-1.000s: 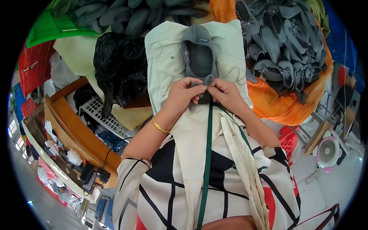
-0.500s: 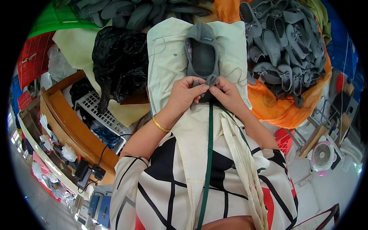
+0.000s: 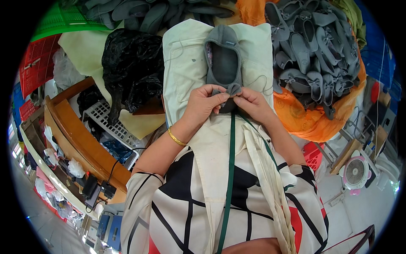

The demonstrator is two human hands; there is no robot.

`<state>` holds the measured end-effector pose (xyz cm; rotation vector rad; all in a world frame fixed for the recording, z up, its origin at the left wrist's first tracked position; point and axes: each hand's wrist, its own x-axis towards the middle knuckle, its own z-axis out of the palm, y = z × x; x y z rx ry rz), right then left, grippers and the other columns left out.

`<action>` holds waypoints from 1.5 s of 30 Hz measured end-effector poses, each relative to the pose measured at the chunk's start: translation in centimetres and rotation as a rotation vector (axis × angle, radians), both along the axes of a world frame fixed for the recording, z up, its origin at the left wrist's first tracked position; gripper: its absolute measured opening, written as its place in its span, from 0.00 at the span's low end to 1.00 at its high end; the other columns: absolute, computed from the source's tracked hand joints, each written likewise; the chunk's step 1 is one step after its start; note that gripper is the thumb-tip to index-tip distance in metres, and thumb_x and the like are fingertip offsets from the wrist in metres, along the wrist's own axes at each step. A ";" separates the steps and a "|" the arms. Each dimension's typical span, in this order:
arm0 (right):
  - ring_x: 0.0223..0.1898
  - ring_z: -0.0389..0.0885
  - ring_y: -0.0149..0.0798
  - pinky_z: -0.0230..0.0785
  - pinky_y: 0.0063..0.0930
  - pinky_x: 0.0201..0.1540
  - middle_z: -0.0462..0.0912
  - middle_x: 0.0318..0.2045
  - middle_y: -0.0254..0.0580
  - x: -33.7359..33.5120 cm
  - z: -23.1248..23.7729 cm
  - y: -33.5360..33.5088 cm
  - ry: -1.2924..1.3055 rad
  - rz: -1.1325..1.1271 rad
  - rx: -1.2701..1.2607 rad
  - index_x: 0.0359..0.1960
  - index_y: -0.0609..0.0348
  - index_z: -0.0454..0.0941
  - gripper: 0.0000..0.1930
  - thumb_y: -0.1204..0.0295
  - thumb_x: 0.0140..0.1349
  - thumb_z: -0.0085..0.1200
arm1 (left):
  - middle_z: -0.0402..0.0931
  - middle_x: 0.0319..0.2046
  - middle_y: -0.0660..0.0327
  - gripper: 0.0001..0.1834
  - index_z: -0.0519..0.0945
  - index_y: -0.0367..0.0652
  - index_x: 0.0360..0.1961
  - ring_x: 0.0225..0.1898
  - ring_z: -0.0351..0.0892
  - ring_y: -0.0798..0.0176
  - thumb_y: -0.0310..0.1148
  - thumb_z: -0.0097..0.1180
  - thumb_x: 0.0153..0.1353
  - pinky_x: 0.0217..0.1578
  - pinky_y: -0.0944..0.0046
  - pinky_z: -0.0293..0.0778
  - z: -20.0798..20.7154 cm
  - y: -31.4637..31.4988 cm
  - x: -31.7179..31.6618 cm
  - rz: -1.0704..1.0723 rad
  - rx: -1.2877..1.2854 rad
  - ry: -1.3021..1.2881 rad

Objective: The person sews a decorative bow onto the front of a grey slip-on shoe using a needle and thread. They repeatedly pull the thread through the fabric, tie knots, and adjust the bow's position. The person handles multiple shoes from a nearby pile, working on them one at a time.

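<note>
A grey slipper (image 3: 225, 63) lies on the cream cloth (image 3: 182, 63) over my lap, heel pointing away and toe toward me. At its toe end sits a small grey bow (image 3: 233, 89). My left hand (image 3: 205, 103) pinches the bow's left side between thumb and bent fingers. From the other side my right hand (image 3: 253, 103) closes its thumb and fingertips at the bow's right edge. Whether a needle is between the fingertips is too small to tell. A thin dark thread (image 3: 263, 80) curls on the cloth right of the slipper.
Many grey slippers with bows (image 3: 311, 46) are heaped on an orange cloth (image 3: 313, 122) at the right. More grey shoes (image 3: 152, 17) lie along the far edge. A black plastic bag (image 3: 131, 63), a white crate (image 3: 112, 122) and a wooden drawer (image 3: 84, 139) stand left. A fan (image 3: 356, 171) is at right.
My right hand has shifted slightly down and right, its fingertips moving to the bow's lower right edge. The left hand and the slipper stay nearly still.
</note>
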<state>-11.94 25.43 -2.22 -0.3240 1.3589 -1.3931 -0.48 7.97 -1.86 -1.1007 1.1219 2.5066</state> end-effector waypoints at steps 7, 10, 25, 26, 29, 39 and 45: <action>0.25 0.67 0.17 0.59 0.15 0.27 0.73 0.27 0.24 0.4 -0.3 -0.2 -0.112 -0.027 0.073 0.49 0.58 0.72 0.10 0.72 0.69 0.53 | 0.79 0.25 0.66 0.08 0.82 0.37 0.39 0.19 0.73 0.77 0.27 0.67 0.60 0.19 0.76 0.71 -0.1 -0.2 -0.1 -0.061 -0.016 -0.013; 0.24 0.68 0.19 0.60 0.15 0.28 0.72 0.25 0.25 0.2 1.1 -0.7 -0.175 -0.102 0.037 0.53 0.57 0.68 0.16 0.70 0.68 0.55 | 0.78 0.24 0.66 0.08 0.82 0.37 0.39 0.19 0.72 0.77 0.28 0.67 0.60 0.19 0.76 0.70 0.2 -0.1 -0.2 -0.060 -0.015 -0.014; 0.34 0.82 0.44 0.73 0.31 0.37 0.84 0.35 0.45 -4.1 2.1 -3.2 0.970 0.237 0.152 0.42 0.56 0.81 0.09 0.67 0.64 0.57 | 0.77 0.27 0.67 0.07 0.80 0.40 0.39 0.22 0.73 0.77 0.30 0.62 0.62 0.22 0.76 0.70 0.4 -0.3 0.2 -0.255 -0.158 0.000; 0.32 0.82 0.41 0.73 0.29 0.36 0.83 0.34 0.44 -4.0 1.4 -3.4 1.070 0.345 0.170 0.41 0.58 0.80 0.07 0.69 0.64 0.57 | 0.78 0.27 0.67 0.07 0.79 0.40 0.39 0.23 0.74 0.77 0.30 0.62 0.63 0.23 0.76 0.70 0.6 -0.4 0.2 -0.260 -0.164 0.004; 0.29 0.79 0.34 0.71 0.27 0.33 0.82 0.31 0.40 -3.3 0.2 -3.7 0.981 0.275 0.060 0.38 0.59 0.79 0.05 0.71 0.65 0.57 | 0.78 0.26 0.67 0.07 0.78 0.40 0.39 0.24 0.75 0.76 0.31 0.61 0.63 0.24 0.76 0.71 2.0 -1.1 0.1 -0.261 -0.140 0.004; 0.31 0.78 0.32 0.70 0.26 0.35 0.80 0.27 0.36 0.1 1.1 -2.5 0.534 -0.093 0.036 0.37 0.61 0.80 0.06 0.71 0.64 0.58 | 0.78 0.26 0.69 0.08 0.79 0.40 0.39 0.24 0.74 0.79 0.31 0.62 0.62 0.26 0.76 0.71 1.8 -2.2 1.5 -0.378 -0.291 0.008; 0.29 0.76 0.44 0.68 0.31 0.31 0.77 0.25 0.39 1.3 1.5 -2.8 1.099 -0.011 -0.104 0.28 0.56 0.80 0.05 0.71 0.56 0.62 | 0.79 0.26 0.69 0.08 0.81 0.38 0.42 0.25 0.74 0.79 0.29 0.63 0.63 0.26 0.76 0.69 1.9 -0.8 1.8 -0.341 -0.372 0.059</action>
